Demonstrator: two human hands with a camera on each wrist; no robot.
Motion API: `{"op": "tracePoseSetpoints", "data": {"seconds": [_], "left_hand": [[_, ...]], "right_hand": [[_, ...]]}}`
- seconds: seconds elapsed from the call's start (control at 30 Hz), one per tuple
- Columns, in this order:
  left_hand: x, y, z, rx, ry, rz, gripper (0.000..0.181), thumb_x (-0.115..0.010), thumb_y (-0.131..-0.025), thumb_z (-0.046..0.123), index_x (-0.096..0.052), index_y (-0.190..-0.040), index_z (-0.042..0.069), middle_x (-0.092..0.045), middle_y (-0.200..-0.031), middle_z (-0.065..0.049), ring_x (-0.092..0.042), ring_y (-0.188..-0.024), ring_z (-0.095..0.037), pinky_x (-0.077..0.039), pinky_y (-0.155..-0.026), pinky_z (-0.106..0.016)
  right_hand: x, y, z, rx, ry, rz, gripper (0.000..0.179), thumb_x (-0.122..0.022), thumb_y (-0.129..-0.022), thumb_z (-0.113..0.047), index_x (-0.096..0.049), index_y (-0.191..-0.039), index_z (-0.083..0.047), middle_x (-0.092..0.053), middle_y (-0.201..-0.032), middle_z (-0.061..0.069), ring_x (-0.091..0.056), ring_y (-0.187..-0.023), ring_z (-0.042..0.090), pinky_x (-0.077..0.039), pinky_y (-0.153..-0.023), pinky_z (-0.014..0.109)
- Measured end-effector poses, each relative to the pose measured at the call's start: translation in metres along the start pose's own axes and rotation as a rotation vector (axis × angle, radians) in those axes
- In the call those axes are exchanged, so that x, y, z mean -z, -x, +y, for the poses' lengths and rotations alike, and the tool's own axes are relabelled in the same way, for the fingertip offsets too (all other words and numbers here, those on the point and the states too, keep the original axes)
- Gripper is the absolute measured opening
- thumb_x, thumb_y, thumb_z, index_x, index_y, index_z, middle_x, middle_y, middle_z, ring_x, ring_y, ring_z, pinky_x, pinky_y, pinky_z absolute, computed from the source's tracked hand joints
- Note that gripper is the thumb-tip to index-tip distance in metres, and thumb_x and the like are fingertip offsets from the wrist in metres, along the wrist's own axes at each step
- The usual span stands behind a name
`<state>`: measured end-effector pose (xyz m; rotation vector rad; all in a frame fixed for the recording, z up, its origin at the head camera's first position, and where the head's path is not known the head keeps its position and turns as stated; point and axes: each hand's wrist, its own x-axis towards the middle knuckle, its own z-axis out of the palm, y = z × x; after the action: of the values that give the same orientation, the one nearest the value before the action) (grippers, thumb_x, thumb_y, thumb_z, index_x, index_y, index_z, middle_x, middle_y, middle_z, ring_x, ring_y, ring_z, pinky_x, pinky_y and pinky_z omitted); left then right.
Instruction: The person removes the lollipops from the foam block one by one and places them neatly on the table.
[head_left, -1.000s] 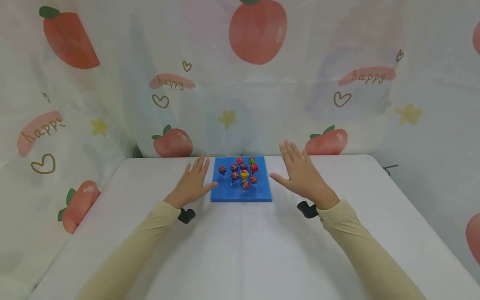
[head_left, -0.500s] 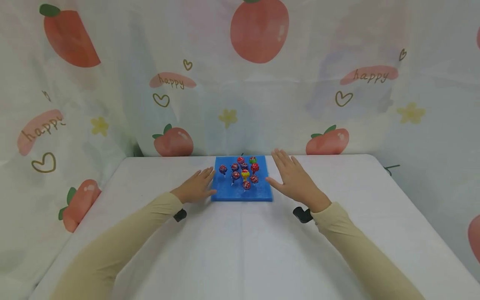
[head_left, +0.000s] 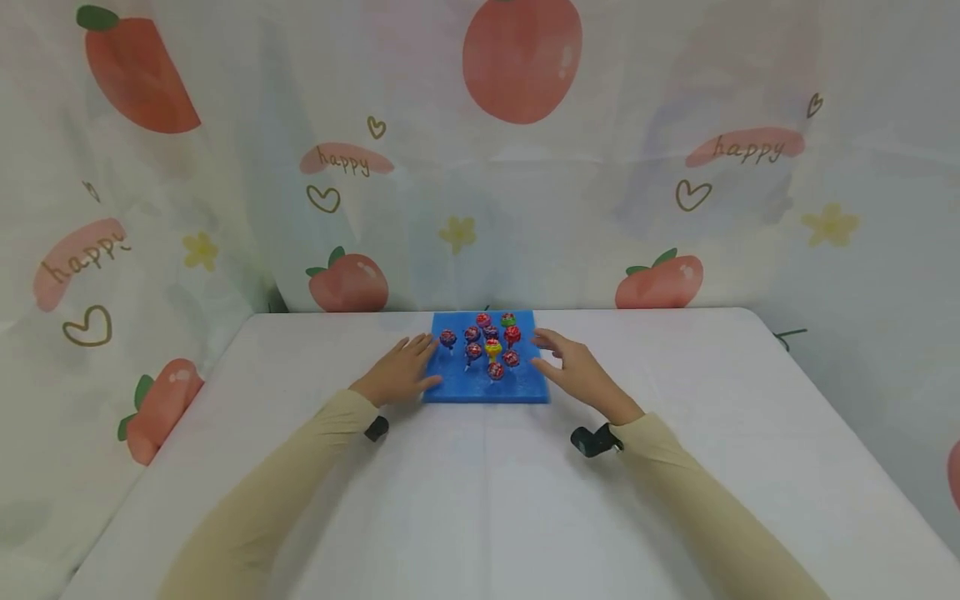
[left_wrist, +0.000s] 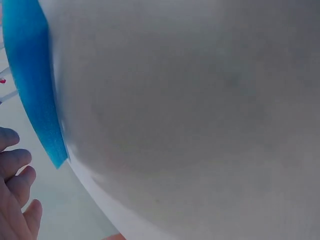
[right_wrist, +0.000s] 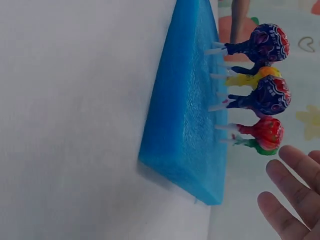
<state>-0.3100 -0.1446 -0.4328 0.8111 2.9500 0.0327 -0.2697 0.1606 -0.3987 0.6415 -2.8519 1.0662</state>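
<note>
Left of centre in the head view, the left hand (head_left: 401,369) has its fingers stretched and thumb apart, the grip holding nothing; whether a fingertip touches the block there cannot be told, though the left wrist view shows a gap. Right of centre, the right hand (head_left: 581,373) has its fingers slightly bent, this grip likewise loose and bare; in the lower right of the right wrist view its fingers (right_wrist: 282,212) sit near the lollipops without holding any.

Between the hands, mid-frame, lies the blue block (head_left: 487,390), flat on the desk (head_left: 480,500), with lollipops (head_left: 473,351) standing in it on white sticks (right_wrist: 218,50). The yellow lollipop (head_left: 492,350) is near the middle of the group; the green lollipop (head_left: 508,320) is at the back.

Handling this well probably means keeping the fingers low along the block's sides, clear of the sticks, and matching pressure left and right so that it stays level. For a single lollipop, a straight upward pinch would likely spare its close neighbours.
</note>
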Motion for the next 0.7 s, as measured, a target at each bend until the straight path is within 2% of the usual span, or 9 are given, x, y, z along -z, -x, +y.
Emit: {"op": "tracePoseSetpoints", "data": {"seconds": [0.2, 0.33, 0.53, 0.7], "left_hand": [[-0.003, -0.001, -0.001, -0.008, 0.005, 0.006, 0.072, -0.043, -0.096, 0.048, -0.024, -0.149, 0.003, -0.021, -0.156, -0.015, -0.017, -0.146, -0.030, -0.015, -0.119, -0.048], [-0.006, 0.000, -0.001, -0.012, -0.002, 0.006, 0.073, -0.043, -0.096, 0.049, -0.022, -0.149, 0.003, -0.021, -0.156, -0.015, -0.018, -0.146, -0.029, -0.015, -0.119, -0.048], [-0.005, 0.002, 0.000, -0.007, 0.039, -0.016, 0.074, -0.045, -0.096, 0.048, -0.022, -0.149, 0.002, -0.022, -0.156, -0.016, -0.020, -0.145, -0.032, -0.016, -0.118, -0.049], [-0.003, 0.002, -0.001, 0.004, 0.058, -0.088, 0.075, -0.041, -0.097, 0.048, -0.016, -0.150, 0.001, -0.016, -0.157, -0.018, -0.017, -0.145, -0.033, -0.015, -0.119, -0.048]], "right_hand": [[-0.012, -0.009, 0.014, -0.059, -0.290, -0.024, 0.040, -0.054, -0.095, -0.010, -0.048, -0.130, 0.008, -0.059, -0.124, 0.025, -0.057, -0.116, 0.037, -0.047, -0.097, 0.046], [-0.022, -0.016, 0.021, -0.113, -0.374, -0.053, 0.036, -0.054, -0.095, -0.009, -0.051, -0.127, 0.008, -0.060, -0.123, 0.025, -0.058, -0.115, 0.036, -0.048, -0.097, 0.043], [-0.031, -0.025, 0.024, -0.153, -0.378, -0.059, 0.031, -0.057, -0.091, -0.004, -0.057, -0.121, 0.007, -0.062, -0.118, 0.025, -0.061, -0.110, 0.034, -0.051, -0.094, 0.039], [-0.034, -0.031, 0.023, -0.127, -0.318, -0.063, 0.030, -0.060, -0.089, -0.002, -0.060, -0.117, 0.009, -0.064, -0.114, 0.025, -0.063, -0.107, 0.034, -0.052, -0.091, 0.039]]}}
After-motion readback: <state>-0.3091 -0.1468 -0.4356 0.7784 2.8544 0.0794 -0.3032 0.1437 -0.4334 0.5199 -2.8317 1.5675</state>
